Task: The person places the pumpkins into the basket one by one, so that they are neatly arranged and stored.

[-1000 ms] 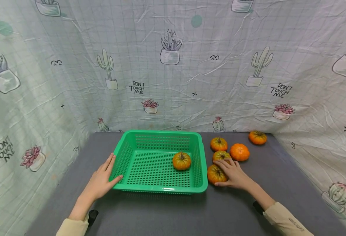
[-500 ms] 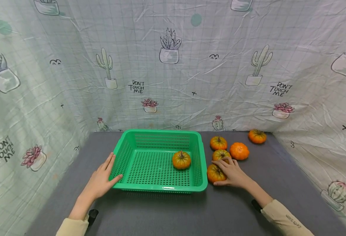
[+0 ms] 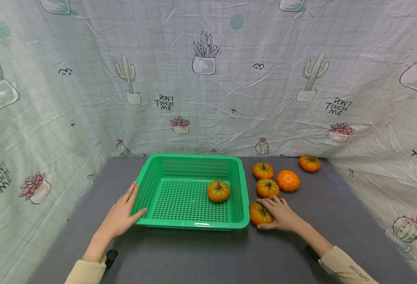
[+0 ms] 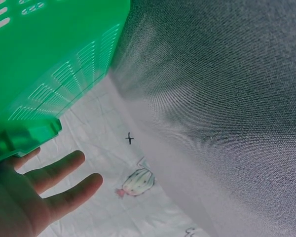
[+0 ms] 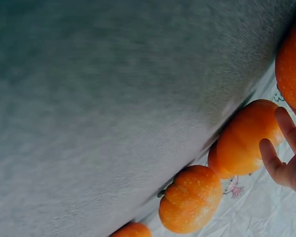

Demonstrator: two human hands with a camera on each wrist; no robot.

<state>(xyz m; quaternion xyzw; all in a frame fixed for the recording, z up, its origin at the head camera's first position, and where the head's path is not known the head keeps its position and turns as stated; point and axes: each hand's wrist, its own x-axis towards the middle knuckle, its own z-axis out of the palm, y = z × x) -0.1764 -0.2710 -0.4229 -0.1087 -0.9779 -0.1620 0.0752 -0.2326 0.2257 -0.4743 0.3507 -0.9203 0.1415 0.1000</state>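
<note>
A flat, dark grey, woven-textured table (image 3: 194, 256) carries a rectangular, perforated green plastic basket (image 3: 194, 224) and, to its right, five rounded orange pumpkins (image 3: 288, 180); the nearest pumpkin (image 3: 258, 215), partly covered, seems to rest there too.

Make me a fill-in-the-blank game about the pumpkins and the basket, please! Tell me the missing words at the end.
1. The basket is the colour ____.
2. Inside it there is just ____ pumpkin.
3. On the grey table, outside the basket, there are ____ pumpkins.
4. The person's ____ hand touches the closest pumpkin.

Missing words: green; one; five; right.
</note>
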